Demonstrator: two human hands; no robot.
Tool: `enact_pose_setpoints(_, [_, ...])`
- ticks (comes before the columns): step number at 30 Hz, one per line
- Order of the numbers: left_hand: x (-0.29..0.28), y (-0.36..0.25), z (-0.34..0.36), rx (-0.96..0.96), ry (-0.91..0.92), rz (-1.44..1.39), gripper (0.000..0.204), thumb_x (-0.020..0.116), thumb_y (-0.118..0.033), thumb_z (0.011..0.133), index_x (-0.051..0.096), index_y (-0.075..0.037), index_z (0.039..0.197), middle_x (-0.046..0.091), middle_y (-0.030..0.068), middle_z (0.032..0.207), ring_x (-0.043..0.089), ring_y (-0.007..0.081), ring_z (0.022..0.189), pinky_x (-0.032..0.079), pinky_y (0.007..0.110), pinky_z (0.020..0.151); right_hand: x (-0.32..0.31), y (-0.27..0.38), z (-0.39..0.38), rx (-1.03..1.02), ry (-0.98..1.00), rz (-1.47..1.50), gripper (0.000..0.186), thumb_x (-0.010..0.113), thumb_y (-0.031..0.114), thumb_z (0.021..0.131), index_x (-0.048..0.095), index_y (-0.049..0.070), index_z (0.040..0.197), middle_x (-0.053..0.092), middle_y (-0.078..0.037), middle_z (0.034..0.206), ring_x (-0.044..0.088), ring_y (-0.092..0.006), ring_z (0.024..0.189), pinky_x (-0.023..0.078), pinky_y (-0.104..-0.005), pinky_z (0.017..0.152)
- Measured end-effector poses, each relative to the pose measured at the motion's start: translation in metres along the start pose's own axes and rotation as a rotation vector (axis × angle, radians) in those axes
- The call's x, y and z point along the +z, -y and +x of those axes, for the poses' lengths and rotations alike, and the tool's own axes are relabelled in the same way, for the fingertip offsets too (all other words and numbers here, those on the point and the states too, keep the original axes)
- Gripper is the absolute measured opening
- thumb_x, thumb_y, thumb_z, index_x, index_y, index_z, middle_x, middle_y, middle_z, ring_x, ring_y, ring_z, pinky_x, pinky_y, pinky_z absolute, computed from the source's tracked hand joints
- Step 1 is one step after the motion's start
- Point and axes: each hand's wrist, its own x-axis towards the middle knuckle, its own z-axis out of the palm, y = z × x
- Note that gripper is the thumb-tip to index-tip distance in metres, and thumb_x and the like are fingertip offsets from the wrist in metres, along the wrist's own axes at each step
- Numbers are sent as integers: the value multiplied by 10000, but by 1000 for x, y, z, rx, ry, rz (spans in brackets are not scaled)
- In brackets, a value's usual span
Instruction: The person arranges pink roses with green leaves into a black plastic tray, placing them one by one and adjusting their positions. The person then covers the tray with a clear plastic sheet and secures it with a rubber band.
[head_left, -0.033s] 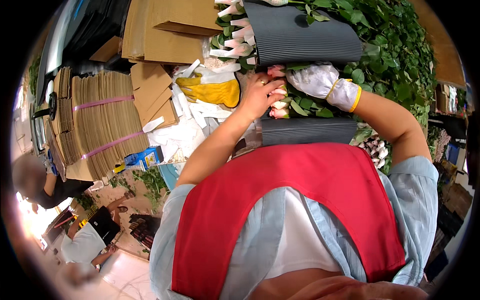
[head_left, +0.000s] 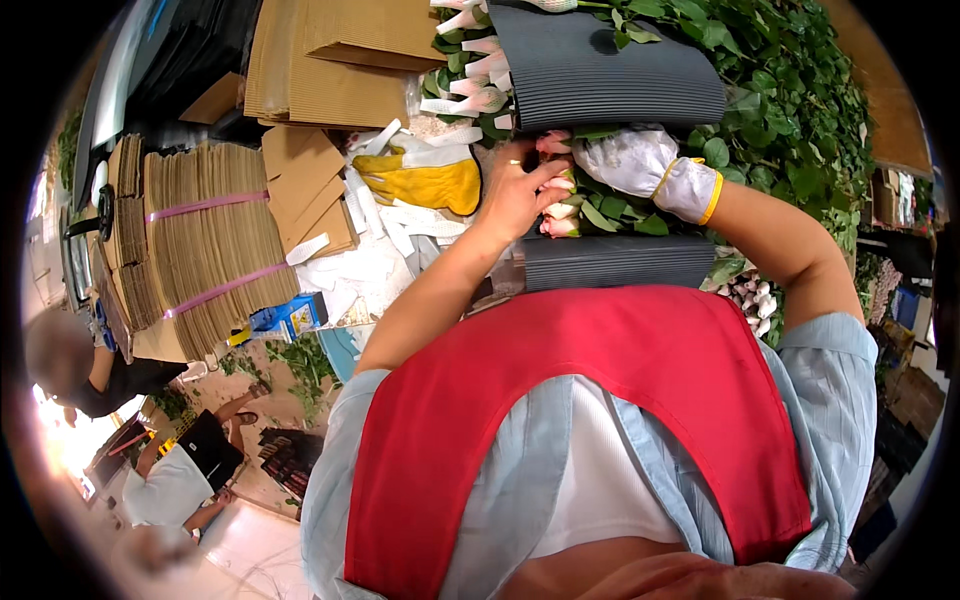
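Several pink-and-cream roses (head_left: 562,211) lie side by side, blooms to the left, between two sheets of dark grey ribbed material. My bare left hand (head_left: 515,195) curls its fingers against the blooms from the left, closed on a rose. My right hand (head_left: 628,162), in a white glove with a yellow-edged cuff, rests over the stems and leaves just behind the blooms. Its fingers bend down and look closed, but what they hold is hidden. The far ribbed sheet (head_left: 610,75) and the near ribbed sheet (head_left: 620,262) flank the roses.
Left of my left hand lie a yellow-and-white glove (head_left: 420,180) and white paper strips (head_left: 390,225). Strapped cardboard sheets (head_left: 215,235) stand farther left. Sleeved blooms (head_left: 485,70) sit at the top, leafy stems (head_left: 790,130) at right. A person (head_left: 170,485) is at lower left.
The fingers of my left hand have shifted slightly at the rose blooms, and my left forearm has moved a little. My right hand stays in place.
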Motion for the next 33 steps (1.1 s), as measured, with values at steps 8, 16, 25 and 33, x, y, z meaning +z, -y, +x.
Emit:
enact_pose_setpoints(8, [-3, 7, 10, 124, 33, 91, 445, 797, -340, 724, 698, -220, 1140, 558, 7, 1348, 479, 338, 1159, 377, 477, 1009, -6, 2, 4, 32, 77, -42, 188, 561, 187, 853, 673, 101, 977, 694, -17, 769, 683, -204, 664, 555, -381, 526])
enact_pose_setpoints(16, [-63, 0, -17, -241, -100, -236, 347, 757, -278, 815, 722, -122, 1123, 683, 108, 1153, 633, 305, 1035, 494, 395, 888, -154, -25, -10, 283, 115, 214, 227, 517, 171, 946, 656, 112, 1115, 723, -108, 906, 710, -258, 769, 580, -379, 684])
enact_pose_setpoints(25, [-63, -26, -23, -462, -106, -29, 162, 758, -154, 836, 746, -21, 927, 706, 112, 766, 642, 199, 629, 519, 289, 645, -165, -52, 26, 1043, 227, 215, 606, 550, 345, 934, 380, 72, 1447, 659, -281, 787, 669, -412, 757, 525, -464, 717])
enact_pose_setpoints(33, [-9, -2, 23, 125, 18, -199, 418, 831, -203, 715, 719, -122, 1108, 650, 85, 1257, 586, 285, 1163, 473, 377, 987, -83, -121, -25, 837, -420, 1167, 382, 461, 71, 1025, 460, -4, 1399, 572, -99, 1285, 518, -187, 1183, 395, -286, 1050])
